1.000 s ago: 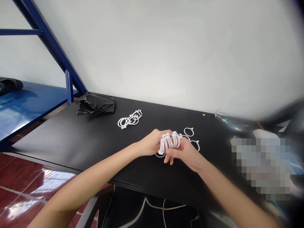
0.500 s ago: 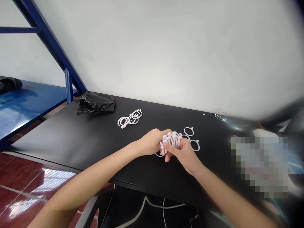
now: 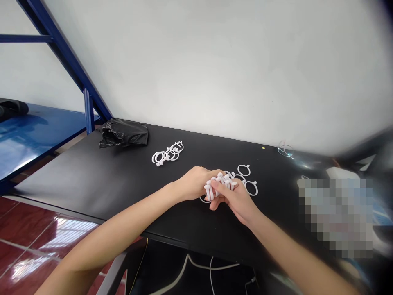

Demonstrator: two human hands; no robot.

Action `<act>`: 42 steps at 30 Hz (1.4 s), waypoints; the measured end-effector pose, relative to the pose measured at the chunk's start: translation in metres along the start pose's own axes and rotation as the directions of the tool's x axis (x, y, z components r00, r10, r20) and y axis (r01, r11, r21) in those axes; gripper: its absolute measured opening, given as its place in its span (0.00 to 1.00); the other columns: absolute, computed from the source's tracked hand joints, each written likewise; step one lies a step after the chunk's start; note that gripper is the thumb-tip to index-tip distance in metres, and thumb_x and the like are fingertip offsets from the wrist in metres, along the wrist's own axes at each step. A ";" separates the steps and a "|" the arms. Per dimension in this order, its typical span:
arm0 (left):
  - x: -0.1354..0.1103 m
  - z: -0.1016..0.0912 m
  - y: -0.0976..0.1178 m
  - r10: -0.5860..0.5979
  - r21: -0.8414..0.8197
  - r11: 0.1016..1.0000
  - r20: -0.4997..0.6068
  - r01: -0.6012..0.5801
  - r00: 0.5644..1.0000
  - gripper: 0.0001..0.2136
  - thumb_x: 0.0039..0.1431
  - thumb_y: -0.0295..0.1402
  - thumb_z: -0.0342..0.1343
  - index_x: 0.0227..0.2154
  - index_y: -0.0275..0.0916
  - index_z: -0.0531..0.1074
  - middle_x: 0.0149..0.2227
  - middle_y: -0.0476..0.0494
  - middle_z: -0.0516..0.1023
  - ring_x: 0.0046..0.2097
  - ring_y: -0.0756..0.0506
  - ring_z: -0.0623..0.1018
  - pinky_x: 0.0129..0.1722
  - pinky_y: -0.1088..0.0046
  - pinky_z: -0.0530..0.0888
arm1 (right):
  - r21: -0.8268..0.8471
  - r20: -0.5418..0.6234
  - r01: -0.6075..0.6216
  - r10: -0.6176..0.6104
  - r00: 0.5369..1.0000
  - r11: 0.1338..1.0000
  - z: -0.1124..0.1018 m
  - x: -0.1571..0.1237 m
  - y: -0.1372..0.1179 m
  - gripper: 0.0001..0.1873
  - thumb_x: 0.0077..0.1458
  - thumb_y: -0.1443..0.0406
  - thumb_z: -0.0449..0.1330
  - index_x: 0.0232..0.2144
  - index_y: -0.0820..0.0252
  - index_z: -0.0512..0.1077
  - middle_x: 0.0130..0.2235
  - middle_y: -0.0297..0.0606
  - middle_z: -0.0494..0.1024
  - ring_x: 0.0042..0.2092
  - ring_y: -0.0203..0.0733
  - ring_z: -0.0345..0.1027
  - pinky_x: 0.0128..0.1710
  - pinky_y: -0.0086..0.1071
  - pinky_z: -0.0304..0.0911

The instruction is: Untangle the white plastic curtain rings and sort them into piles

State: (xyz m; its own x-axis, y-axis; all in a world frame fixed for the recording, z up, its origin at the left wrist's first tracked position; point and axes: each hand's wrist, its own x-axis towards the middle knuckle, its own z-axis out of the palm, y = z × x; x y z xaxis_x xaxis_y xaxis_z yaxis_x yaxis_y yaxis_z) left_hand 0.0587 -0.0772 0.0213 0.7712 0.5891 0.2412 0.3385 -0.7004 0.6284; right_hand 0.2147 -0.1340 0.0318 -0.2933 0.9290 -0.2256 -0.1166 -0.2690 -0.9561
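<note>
A bunch of white plastic rings [image 3: 218, 182] is held between both my hands, just above the black table [image 3: 92, 180]. My left hand [image 3: 195, 183] is curled round the bunch from the left. From the right, my right hand [image 3: 233, 197] pinches the bunch with thumb and fingers. Two loose white rings [image 3: 248, 180] lie on the table just behind my right hand. One more ring peeks out under my left hand.
A second cluster of white rings [image 3: 168, 155] lies further back on the left. A crumpled black plastic bag [image 3: 124, 134] sits at the far left corner. A blue metal frame and shelf [image 3: 46, 123] stand to the left. Cables hang under the table's front edge.
My right hand's fingers have closed from half spread to a pinch on the bunch. Both hands and the bunch have shifted slightly left and down toward the table.
</note>
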 end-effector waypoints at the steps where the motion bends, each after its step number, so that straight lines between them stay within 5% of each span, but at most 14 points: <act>1: 0.000 0.000 0.000 0.013 0.003 1.000 0.007 -0.013 1.000 0.12 0.55 0.24 0.52 0.43 0.35 0.70 0.28 0.48 0.77 0.27 0.49 0.74 0.28 0.78 0.66 | 0.000 0.003 -0.012 0.012 1.000 1.000 -0.001 0.000 -0.001 0.20 0.52 0.52 0.66 0.23 0.66 0.78 0.22 0.38 0.78 0.21 0.37 0.74 0.22 0.28 0.71; 10: -0.001 -0.002 -0.007 -0.028 -0.142 0.989 0.029 0.032 0.999 0.08 0.59 0.27 0.52 0.41 0.36 0.68 0.27 0.51 0.74 0.25 0.53 0.71 0.27 0.80 0.66 | 0.061 0.309 -0.079 0.057 0.949 0.995 -0.023 -0.002 -0.012 0.20 0.61 0.53 0.58 0.37 0.65 0.78 0.33 0.45 0.84 0.36 0.41 0.80 0.38 0.30 0.73; 15: -0.002 0.002 -0.009 -0.028 -0.034 0.999 0.025 0.029 0.999 0.05 0.60 0.27 0.51 0.38 0.35 0.68 0.28 0.50 0.73 0.25 0.52 0.71 0.27 0.79 0.65 | 0.090 0.225 -0.116 0.093 0.970 0.989 -0.025 0.001 -0.009 0.22 0.59 0.52 0.60 0.31 0.68 0.78 0.23 0.44 0.81 0.25 0.40 0.78 0.25 0.26 0.69; 22: -0.008 0.010 -0.015 -0.007 0.063 0.998 -0.014 0.008 1.000 0.05 0.61 0.31 0.52 0.37 0.34 0.69 0.31 0.47 0.75 0.27 0.51 0.73 0.27 0.78 0.66 | 0.068 0.167 -0.118 0.105 0.980 0.991 -0.013 0.001 -0.002 0.25 0.59 0.50 0.58 0.29 0.68 0.77 0.24 0.45 0.81 0.26 0.41 0.78 0.26 0.28 0.70; 29: -0.011 0.010 -0.018 0.011 -0.048 0.999 -0.118 -0.016 0.993 0.08 0.64 0.33 0.50 0.40 0.34 0.68 0.33 0.46 0.76 0.29 0.51 0.75 0.29 0.78 0.69 | -0.135 0.065 0.054 -0.045 0.997 0.989 -0.016 -0.003 -0.001 0.20 0.59 0.51 0.59 0.27 0.62 0.71 0.18 0.31 0.72 0.20 0.33 0.69 0.22 0.26 0.67; 34: -0.010 0.008 -0.016 0.012 -0.061 0.998 -0.146 -0.021 0.989 0.08 0.63 0.34 0.49 0.36 0.35 0.68 0.32 0.46 0.75 0.29 0.51 0.74 0.30 0.77 0.69 | -0.307 -0.015 0.250 -0.268 0.963 0.918 -0.015 -0.009 -0.002 0.20 0.62 0.54 0.57 0.23 0.61 0.67 0.21 0.28 0.65 0.18 0.28 0.61 0.17 0.24 0.58; 42: -0.006 -0.002 -0.011 0.037 -0.080 0.996 -0.105 -0.045 0.994 0.06 0.63 0.34 0.49 0.34 0.36 0.65 0.33 0.46 0.73 0.31 0.51 0.73 0.31 0.77 0.69 | -0.306 -0.051 0.248 -0.277 0.960 0.919 -0.017 -0.008 -0.003 0.16 0.60 0.56 0.60 0.25 0.60 0.71 0.24 0.30 0.66 0.18 0.28 0.60 0.13 0.23 0.54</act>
State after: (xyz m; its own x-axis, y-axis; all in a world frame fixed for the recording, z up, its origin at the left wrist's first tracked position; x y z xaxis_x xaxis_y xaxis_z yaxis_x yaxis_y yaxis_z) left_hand 0.0494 -0.0718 0.0143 0.7222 0.6020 0.3405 0.2593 -0.6921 0.6737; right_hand 0.2336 -0.1369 0.0332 -0.2005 0.9789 0.0383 0.1107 0.0615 -0.9920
